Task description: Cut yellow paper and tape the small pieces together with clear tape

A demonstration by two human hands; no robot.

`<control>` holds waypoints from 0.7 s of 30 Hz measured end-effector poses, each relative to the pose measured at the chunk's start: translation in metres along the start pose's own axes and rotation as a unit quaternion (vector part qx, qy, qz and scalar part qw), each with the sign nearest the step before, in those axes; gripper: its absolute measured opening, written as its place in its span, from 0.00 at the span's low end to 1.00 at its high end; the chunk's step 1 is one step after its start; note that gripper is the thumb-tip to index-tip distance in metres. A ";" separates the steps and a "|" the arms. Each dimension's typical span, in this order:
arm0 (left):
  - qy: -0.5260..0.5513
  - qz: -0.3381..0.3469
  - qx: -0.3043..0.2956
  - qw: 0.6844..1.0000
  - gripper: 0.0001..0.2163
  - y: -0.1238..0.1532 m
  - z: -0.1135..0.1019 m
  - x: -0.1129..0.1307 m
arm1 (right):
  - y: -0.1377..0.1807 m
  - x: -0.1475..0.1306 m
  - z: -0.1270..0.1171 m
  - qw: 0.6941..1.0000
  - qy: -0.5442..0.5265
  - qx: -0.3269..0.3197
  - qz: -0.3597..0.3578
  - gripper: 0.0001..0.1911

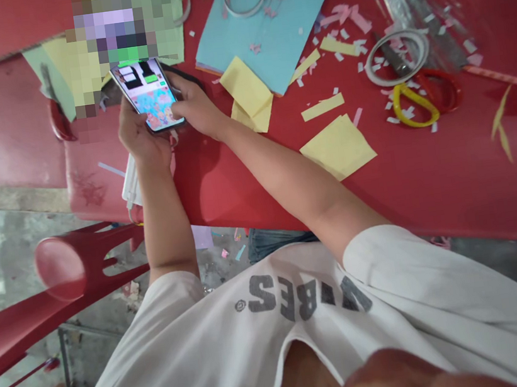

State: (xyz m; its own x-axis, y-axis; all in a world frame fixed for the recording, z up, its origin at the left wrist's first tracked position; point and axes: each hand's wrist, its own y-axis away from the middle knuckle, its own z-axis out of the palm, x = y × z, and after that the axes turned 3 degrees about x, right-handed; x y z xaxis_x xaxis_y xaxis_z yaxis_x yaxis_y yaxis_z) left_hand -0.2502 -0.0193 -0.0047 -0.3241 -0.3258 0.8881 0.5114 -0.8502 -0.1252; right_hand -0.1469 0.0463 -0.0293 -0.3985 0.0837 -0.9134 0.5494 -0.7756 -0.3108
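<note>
One lit phone [150, 95] is clasped between the left hand [137, 132] and right hand [198, 106]

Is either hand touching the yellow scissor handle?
No: the left hand and right hand both hold the phone, while the yellow scissor handle lies apart on the red table.

Grey "VIBES" [307, 299] on white shirt [202, 347]

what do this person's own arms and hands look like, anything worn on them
The left hand and right hand show no gloves or watch. Loose, short white sleeves cover the upper arms; the matching shirt has dark "VIBES" lettering.
</note>
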 end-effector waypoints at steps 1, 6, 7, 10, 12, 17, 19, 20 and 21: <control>0.000 0.001 -0.001 1.000 0.18 -0.001 -0.001 -0.001 | 0.000 0.000 0.000 1.000 -0.001 0.004 0.006 0.29; -0.011 0.000 -0.005 1.000 0.20 -0.001 -0.002 -0.001 | 0.001 -0.002 -0.001 1.000 -0.026 0.013 0.003 0.26; -0.014 0.001 -0.005 1.000 0.20 -0.001 -0.001 0.000 | 0.002 -0.003 -0.001 0.999 -0.035 0.015 0.002 0.26; -0.033 0.003 -0.006 0.999 0.20 0.001 0.000 0.001 | 0.003 -0.006 0.000 0.998 -0.054 0.023 0.009 0.28; -0.047 -0.003 -0.006 0.999 0.19 0.002 0.000 0.003 | 0.003 -0.009 0.000 0.998 -0.058 0.030 0.019 0.31; -0.024 -0.004 -0.018 1.000 0.17 0.002 -0.001 0.002 | 0.002 -0.010 0.001 1.000 0.003 0.003 0.029 0.31; -0.013 0.000 -0.014 1.000 0.18 0.001 -0.001 0.001 | 0.001 -0.009 0.001 1.000 0.020 -0.015 0.018 0.31; -0.009 -0.001 -0.011 1.000 0.18 0.001 -0.001 0.001 | 0.000 -0.008 0.001 1.000 0.018 -0.014 0.015 0.30; -0.006 0.000 -0.007 1.000 0.18 0.001 -0.001 0.001 | 0.000 -0.008 0.001 1.000 0.016 -0.009 0.015 0.29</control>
State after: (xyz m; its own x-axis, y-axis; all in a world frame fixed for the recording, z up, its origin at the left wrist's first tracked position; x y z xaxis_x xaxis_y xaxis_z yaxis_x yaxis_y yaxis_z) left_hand -0.2505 -0.0204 -0.0045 -0.3143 -0.3205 0.8936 0.4998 -0.8561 -0.1312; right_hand -0.1444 0.0448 -0.0222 -0.3580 0.0812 -0.9302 0.5733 -0.7672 -0.2876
